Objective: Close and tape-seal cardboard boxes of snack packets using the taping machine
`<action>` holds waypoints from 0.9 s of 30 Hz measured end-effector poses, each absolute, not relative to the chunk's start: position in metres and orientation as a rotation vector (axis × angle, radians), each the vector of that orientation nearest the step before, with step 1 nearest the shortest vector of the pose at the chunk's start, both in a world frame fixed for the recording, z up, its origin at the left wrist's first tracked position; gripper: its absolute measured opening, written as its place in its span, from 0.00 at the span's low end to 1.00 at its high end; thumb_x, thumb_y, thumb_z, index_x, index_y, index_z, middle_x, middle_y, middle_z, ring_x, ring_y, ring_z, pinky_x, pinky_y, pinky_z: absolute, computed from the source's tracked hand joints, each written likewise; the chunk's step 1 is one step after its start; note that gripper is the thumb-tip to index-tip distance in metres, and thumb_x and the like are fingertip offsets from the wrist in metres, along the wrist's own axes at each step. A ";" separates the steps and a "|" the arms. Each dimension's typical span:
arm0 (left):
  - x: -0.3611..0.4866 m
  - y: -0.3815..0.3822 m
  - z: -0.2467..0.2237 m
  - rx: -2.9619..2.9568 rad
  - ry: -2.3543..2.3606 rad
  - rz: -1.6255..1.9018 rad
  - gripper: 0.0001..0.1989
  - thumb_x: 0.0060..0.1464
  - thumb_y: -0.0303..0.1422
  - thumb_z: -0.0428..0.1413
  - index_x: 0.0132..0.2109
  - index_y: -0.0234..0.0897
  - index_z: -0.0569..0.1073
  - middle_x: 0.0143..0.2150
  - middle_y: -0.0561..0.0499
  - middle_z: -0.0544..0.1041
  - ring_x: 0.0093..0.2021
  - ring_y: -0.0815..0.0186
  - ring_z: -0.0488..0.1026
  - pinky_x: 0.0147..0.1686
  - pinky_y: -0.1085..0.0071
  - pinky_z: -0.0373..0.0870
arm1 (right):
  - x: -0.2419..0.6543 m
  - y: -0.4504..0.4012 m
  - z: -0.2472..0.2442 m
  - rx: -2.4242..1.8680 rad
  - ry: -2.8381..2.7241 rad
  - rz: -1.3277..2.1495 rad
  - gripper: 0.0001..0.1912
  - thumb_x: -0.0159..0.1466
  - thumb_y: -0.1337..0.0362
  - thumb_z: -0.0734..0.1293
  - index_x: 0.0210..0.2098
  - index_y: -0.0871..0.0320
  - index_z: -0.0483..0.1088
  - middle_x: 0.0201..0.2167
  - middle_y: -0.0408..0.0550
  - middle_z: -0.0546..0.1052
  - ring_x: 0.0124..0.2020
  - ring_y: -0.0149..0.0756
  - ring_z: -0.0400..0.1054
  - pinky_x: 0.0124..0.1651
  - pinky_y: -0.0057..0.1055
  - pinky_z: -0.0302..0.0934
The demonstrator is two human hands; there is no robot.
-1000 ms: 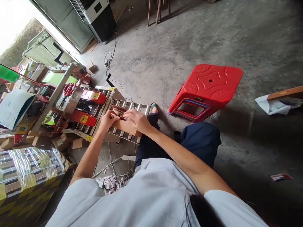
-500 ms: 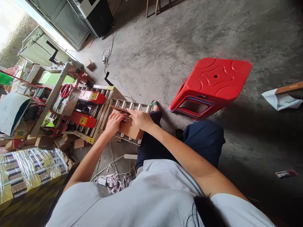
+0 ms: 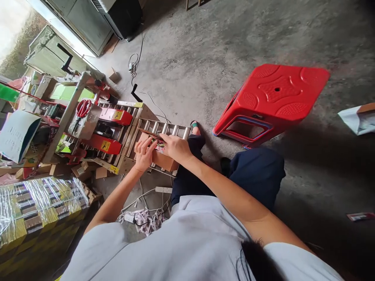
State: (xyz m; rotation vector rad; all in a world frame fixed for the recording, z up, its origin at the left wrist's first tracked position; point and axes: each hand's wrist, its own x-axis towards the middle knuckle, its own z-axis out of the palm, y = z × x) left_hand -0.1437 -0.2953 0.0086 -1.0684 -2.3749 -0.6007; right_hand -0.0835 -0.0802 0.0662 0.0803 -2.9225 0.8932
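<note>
A small brown cardboard box (image 3: 165, 161) rests on the metal rollers in front of me with its top open. Inside it, colourful packed items (image 3: 160, 146) show between my hands, too small to name. My left hand (image 3: 144, 153) is bent over the box's left side, its fingers curled at the opening. At the right side, my right hand (image 3: 178, 149) grips the box, thumb lying along a raised flap (image 3: 149, 134). The fingertips of my right hand are partly hidden.
The roller conveyor (image 3: 175, 130) leads left into a taping machine (image 3: 113, 130) with red scissors (image 3: 83, 107) on it. A red plastic stool (image 3: 277, 93) stands to the right. Wrapped stacked goods (image 3: 41, 210) sit at lower left. Cables and a power strip (image 3: 163, 190) lie on the floor.
My left hand has shifted slightly, with its fingers more spread over the box opening. More of the colourful contents now shows. The whole view has moved a little.
</note>
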 end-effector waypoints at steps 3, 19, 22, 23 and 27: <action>-0.152 -0.292 0.020 -1.414 -2.499 -0.443 0.20 0.65 0.32 0.46 0.59 0.50 0.74 0.59 0.48 0.75 0.63 0.58 0.67 0.67 0.57 0.53 | -0.083 -0.078 0.067 0.091 -2.929 0.889 0.23 0.69 0.63 0.60 0.63 0.53 0.65 0.45 0.53 0.79 0.46 0.44 0.73 0.39 0.31 0.62; -0.176 -0.257 0.050 -1.581 -2.787 -0.081 0.21 0.55 0.28 0.48 0.54 0.35 0.74 0.52 0.40 0.78 0.55 0.51 0.71 0.62 0.51 0.56 | -0.081 -0.076 0.065 0.106 -2.924 0.943 0.26 0.68 0.68 0.59 0.65 0.55 0.61 0.49 0.54 0.76 0.47 0.46 0.73 0.41 0.33 0.64; -0.193 -0.246 0.049 -1.640 -2.816 -0.061 0.17 0.53 0.30 0.48 0.47 0.32 0.76 0.45 0.39 0.79 0.48 0.50 0.74 0.56 0.52 0.62 | -0.083 -0.073 0.065 0.091 -2.922 0.924 0.27 0.67 0.69 0.59 0.66 0.56 0.60 0.50 0.55 0.76 0.47 0.45 0.72 0.42 0.33 0.64; -0.196 -0.244 0.049 -1.637 -2.822 -0.081 0.16 0.53 0.30 0.48 0.46 0.32 0.76 0.43 0.39 0.79 0.47 0.50 0.74 0.54 0.52 0.62 | -0.084 -0.072 0.065 0.082 -2.924 0.913 0.26 0.67 0.69 0.59 0.65 0.56 0.61 0.51 0.56 0.75 0.47 0.45 0.72 0.43 0.33 0.64; -0.194 -0.251 0.045 -1.590 -2.761 -0.346 0.14 0.56 0.31 0.48 0.44 0.35 0.76 0.43 0.42 0.79 0.46 0.53 0.74 0.54 0.54 0.64 | -0.086 -0.070 0.069 0.124 -2.918 0.909 0.23 0.69 0.65 0.62 0.63 0.57 0.64 0.49 0.55 0.76 0.47 0.45 0.72 0.44 0.33 0.64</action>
